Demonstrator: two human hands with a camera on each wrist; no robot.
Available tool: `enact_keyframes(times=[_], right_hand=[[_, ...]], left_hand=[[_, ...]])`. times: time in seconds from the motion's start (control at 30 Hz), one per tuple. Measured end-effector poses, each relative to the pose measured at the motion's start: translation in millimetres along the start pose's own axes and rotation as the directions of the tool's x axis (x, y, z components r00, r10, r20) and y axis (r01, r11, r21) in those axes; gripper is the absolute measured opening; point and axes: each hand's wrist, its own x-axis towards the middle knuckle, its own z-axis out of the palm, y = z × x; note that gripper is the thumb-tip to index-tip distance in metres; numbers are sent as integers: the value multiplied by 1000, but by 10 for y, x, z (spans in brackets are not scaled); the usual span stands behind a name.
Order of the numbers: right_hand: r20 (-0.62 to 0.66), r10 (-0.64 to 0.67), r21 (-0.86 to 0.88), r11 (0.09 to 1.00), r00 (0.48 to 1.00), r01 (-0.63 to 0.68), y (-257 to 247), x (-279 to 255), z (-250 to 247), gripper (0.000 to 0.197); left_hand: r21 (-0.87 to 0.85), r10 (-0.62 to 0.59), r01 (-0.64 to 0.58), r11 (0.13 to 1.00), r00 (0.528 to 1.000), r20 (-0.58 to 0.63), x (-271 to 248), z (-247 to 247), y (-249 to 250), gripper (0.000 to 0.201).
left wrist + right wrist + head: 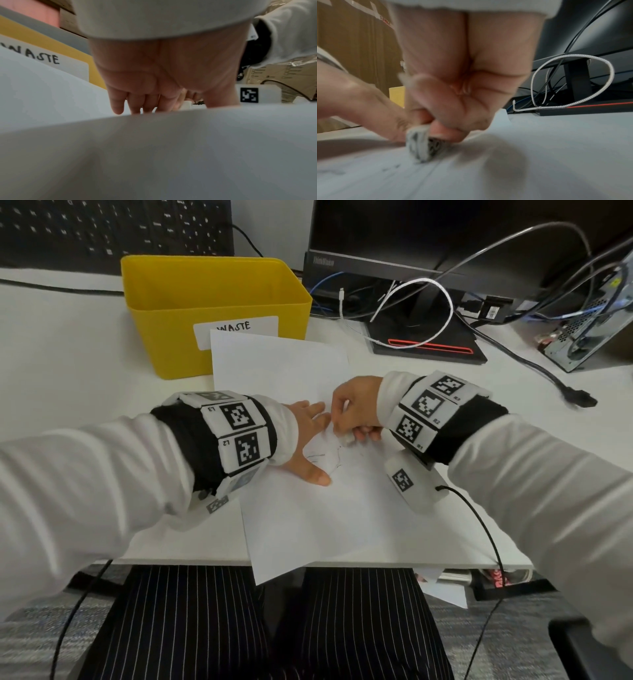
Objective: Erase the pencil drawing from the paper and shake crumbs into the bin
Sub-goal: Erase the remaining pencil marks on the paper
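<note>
my left hand lies flat mid-frame, pinning the paper against sliding. my right hand pinches the eraser onto the drawing

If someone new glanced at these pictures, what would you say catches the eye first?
Probably the bright yellow bin labelled WASTE, standing at the far edge of the paper. Next, the two hands meeting mid-sheet: the left hand pressed flat on the paper, the right hand pinching a smudged white eraser against faint pencil lines. Behind them, a tangle of cables loops over the monitor stand.
</note>
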Motion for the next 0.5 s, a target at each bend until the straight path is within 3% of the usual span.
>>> enact_keyframes(times=[0.1, 0.27, 0.43, 0.5], right_hand=[[-71, -30, -25, 999, 997, 29, 31, 44, 28, 12], [33, -71, 20, 997, 997, 70, 130, -37, 100, 14], [-213, -72, 30, 996, 974, 80, 113, 26, 80, 19], [-185, -67, 40, 996, 980, 75, 110, -12, 73, 19]], left_hand=[[0, -1, 1, 1000, 1000, 5, 6, -7, -7, 107], [-4, 3, -3, 1000, 1000, 3, 10, -3, -1, 107], [2, 2, -2, 1000, 1000, -1, 12, 0, -5, 106], [-1, 1, -1, 1000, 1000, -1, 18, 5, -10, 107]])
